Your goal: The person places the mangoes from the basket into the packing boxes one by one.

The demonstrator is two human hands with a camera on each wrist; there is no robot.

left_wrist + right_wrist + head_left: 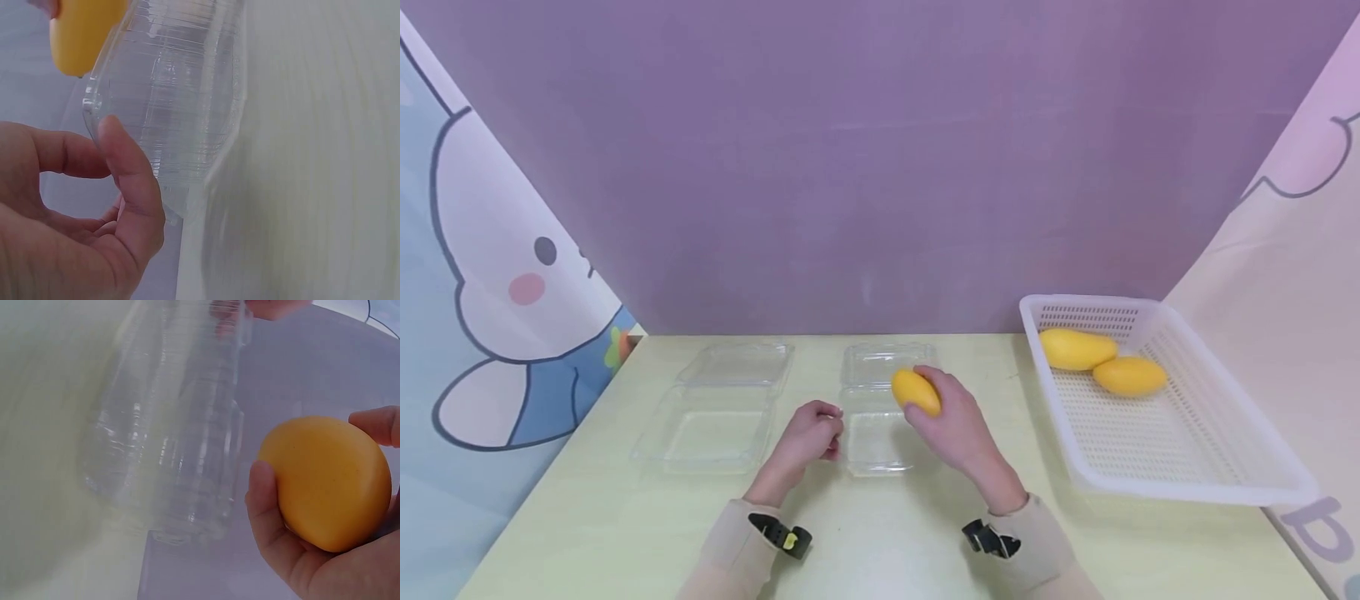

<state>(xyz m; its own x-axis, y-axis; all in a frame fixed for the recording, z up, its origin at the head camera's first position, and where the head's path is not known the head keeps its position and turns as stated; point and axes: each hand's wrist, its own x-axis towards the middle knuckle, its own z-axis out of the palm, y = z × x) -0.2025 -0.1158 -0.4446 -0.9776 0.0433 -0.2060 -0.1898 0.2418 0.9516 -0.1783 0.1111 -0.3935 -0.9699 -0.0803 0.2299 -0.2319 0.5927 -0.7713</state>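
Observation:
My right hand (953, 421) grips a yellow mango (916, 392), fingers and thumb around its sides, above a clear plastic clamshell box (880, 442). In the right wrist view the mango (328, 481) stands apart from the box (169, 437). My left hand (811, 433) is at the box's left edge. Its thumb and forefinger pinch the rim in the left wrist view, where the box (181, 81) fills the upper middle. The box lies open, its lid (880, 360) laid back on the far side.
Another open clear clamshell box (711, 433) lies to the left on the pale table (850, 550). On the right stands a white perforated basket (1187, 487) holding two mangoes (1129, 377). A purple panel (850, 167) rises behind the table.

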